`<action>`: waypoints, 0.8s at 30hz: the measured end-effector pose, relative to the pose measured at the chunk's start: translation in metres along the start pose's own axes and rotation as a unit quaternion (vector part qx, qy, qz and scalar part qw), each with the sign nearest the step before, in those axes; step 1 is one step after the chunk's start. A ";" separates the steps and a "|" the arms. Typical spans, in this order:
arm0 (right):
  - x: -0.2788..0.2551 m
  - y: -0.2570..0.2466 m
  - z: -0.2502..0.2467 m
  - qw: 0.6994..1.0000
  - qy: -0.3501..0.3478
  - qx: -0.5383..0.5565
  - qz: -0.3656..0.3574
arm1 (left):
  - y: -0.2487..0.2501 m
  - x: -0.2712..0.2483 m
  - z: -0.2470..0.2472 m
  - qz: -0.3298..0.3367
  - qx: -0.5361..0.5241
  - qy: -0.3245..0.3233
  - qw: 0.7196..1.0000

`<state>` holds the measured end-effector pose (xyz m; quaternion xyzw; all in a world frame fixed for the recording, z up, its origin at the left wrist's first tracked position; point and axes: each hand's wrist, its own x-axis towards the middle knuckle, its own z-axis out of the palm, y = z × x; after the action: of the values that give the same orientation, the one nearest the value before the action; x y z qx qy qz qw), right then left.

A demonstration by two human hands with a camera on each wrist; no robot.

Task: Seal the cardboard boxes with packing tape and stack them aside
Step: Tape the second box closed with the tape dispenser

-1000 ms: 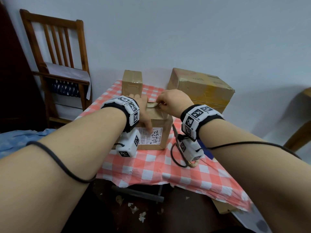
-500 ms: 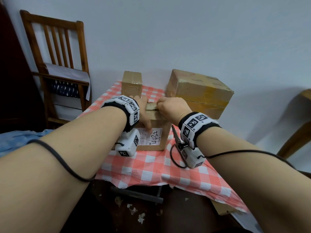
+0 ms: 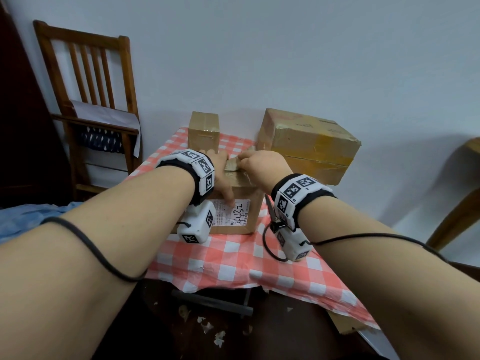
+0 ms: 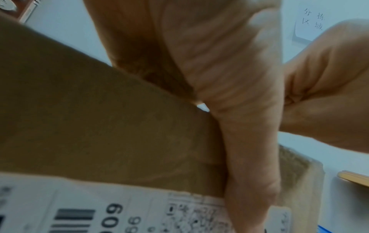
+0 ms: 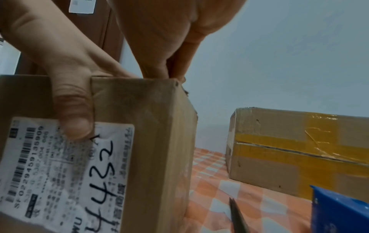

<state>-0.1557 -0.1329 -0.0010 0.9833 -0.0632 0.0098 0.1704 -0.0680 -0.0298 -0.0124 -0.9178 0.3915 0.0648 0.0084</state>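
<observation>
Left hand [image 3: 224,175] clasps the closed labelled box [image 3: 242,201], contents hidden; right hand [image 3: 261,166] pinches tape [image 3: 232,165].

A: What colour is the tablecloth [image 3: 233,261]?

B: Red-and-white checks. The small box [image 3: 241,203] on it is plain brown cardboard, with a white label [image 3: 235,215] printed in black and "4432" handwritten in black.

A: And the large box [image 3: 309,144] behind?

B: Brown too, banded with yellowish tape [image 5: 319,146]. The narrow box [image 3: 204,131] at the back is the same tan.

A: The wristbands [image 3: 298,193]?

B: White blocks with black square-code patterns on black straps; black cables [image 3: 85,245] run along both forearms.

A: The rest?

B: A brown wooden chair [image 3: 85,74], a pale grey-blue wall [image 3: 285,53], and a blue object [image 5: 339,211] by the right wrist.
</observation>
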 end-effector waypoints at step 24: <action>-0.015 0.004 0.027 0.974 0.002 0.214 0.080 | -0.001 0.001 0.001 0.007 0.020 -0.025 0.999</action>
<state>-0.1713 -0.1439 -0.0256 0.9887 -0.1374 0.0385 -0.0455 -0.0669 -0.0300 -0.0132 -0.9129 0.3987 0.0803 0.0359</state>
